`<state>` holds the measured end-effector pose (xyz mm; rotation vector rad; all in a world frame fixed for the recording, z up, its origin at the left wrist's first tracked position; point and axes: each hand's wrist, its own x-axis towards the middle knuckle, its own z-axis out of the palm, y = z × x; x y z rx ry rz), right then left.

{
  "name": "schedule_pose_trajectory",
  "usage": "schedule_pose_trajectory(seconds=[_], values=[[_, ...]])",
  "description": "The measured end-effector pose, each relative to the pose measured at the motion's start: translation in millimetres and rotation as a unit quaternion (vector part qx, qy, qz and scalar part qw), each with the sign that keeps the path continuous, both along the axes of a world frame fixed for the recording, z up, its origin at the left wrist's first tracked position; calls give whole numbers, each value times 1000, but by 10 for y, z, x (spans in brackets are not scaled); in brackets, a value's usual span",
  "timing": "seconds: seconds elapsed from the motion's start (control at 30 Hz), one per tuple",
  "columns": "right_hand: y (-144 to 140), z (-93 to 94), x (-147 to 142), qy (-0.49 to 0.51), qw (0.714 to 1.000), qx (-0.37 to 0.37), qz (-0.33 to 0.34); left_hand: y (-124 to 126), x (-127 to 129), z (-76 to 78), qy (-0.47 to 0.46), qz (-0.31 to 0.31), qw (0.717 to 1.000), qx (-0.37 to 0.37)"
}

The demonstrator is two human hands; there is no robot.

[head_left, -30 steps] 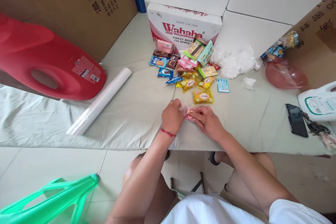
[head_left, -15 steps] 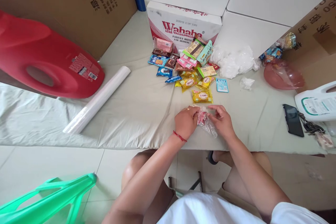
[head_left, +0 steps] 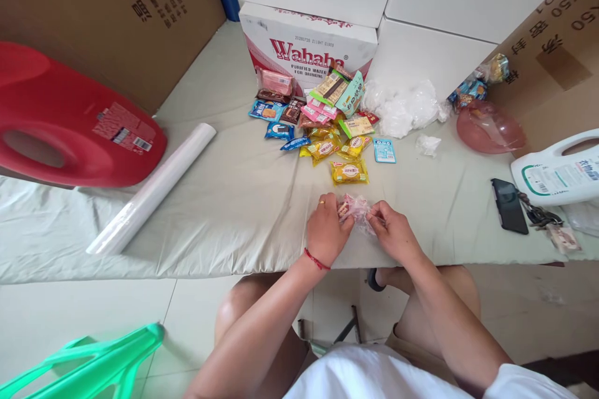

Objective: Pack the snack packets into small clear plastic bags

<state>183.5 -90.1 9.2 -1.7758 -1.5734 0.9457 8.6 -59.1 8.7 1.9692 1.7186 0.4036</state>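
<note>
Close to the front edge of the cloth-covered surface, my left hand curls around a small pink-and-red packet in crinkled clear plastic wrap. My right hand pinches the other side of that wrap between thumb and fingers. What exactly the packet is cannot be made out. Just beyond my hands lies a yellow snack packet. Behind it is a pile of wrapped snacks, among them blue packets, a pink one and a light-blue sachet.
A roll of clear film and a red jug are at left. Crumpled plastic, a reddish bowl, a phone and a white bottle are at right. A Wahaha carton stands behind. A green stool is below left.
My view has shifted slightly. Both hands have shifted their grip on the plastic; the right fingers now pinch it closer in, and the wrap is bunched more tightly around the packet.
</note>
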Motion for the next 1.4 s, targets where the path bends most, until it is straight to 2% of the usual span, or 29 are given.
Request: schedule_pose_trajectory(seconds=[0.07, 0.13, 0.23, 0.3, 0.33, 0.37, 0.47, 0.5, 0.57, 0.63, 0.67, 0.73, 0.8, 0.9, 0.93, 1.0, 1.1, 1.2, 1.27, 1.4], values=[[-19, -3, -90, 137, 989, -38, -41, -70, 86, -25, 6, -10, 999, 38], [-26, -21, -177, 269, 959, -41, -76, -118, 173, -84, 16, -21, 992, 121], [-17, -24, -236, 439, 886, -41, -143, -138, 282, -203, -19, -61, 962, 266], [-4, -2, -214, 525, 832, -59, -170, -135, 330, -258, -45, -95, 942, 319], [5, 13, -190, 545, 818, -67, -172, -134, 344, -271, -64, -113, 937, 324], [15, 26, -161, 548, 816, -74, -167, -134, 351, -275, -94, -131, 935, 317], [58, 40, -81, 499, 851, -60, -153, -117, 342, -246, -259, -160, 924, 231], [75, 34, -62, 484, 860, -42, -160, -99, 334, -232, -317, -140, 919, 188], [110, 2, -37, 472, 862, 5, -187, -41, 325, -213, -393, -37, 914, 93], [137, -51, -32, 472, 855, 44, -210, 42, 332, -207, -454, 62, 889, -18], [145, -82, -36, 467, 857, 50, -210, 86, 341, -207, -488, 80, 866, -71], [148, -139, -51, 436, 879, 43, -189, 167, 360, -201, -547, 68, 822, -144], [141, -171, -52, 372, 914, 31, -159, 226, 370, -184, -566, 48, 808, -159], [139, -150, 52, 297, 948, 14, -113, 266, 363, -144, -533, 25, 833, -148], [147, -129, 136, 289, 951, 7, -108, 269, 357, -134, -517, 9, 843, -147], [189, -78, 403, 285, 948, 5, -143, 269, 344, -120, -462, -9, 876, -135], [342, -12, 1044, 272, 921, 47, -275, 267, 324, -111, -390, -24, 915, -102], [638, 20, 1814, 250, 881, 85, -393, 278, 311, -107, -346, -49, 932, -101], [889, 26, 2267, 235, 856, 78, -454, 295, 310, -110, -310, -71, 943, -98], [1361, 14, 2853, 211, 818, 55, -533, 339, 334, -145, -246, -124, 960, -47]])
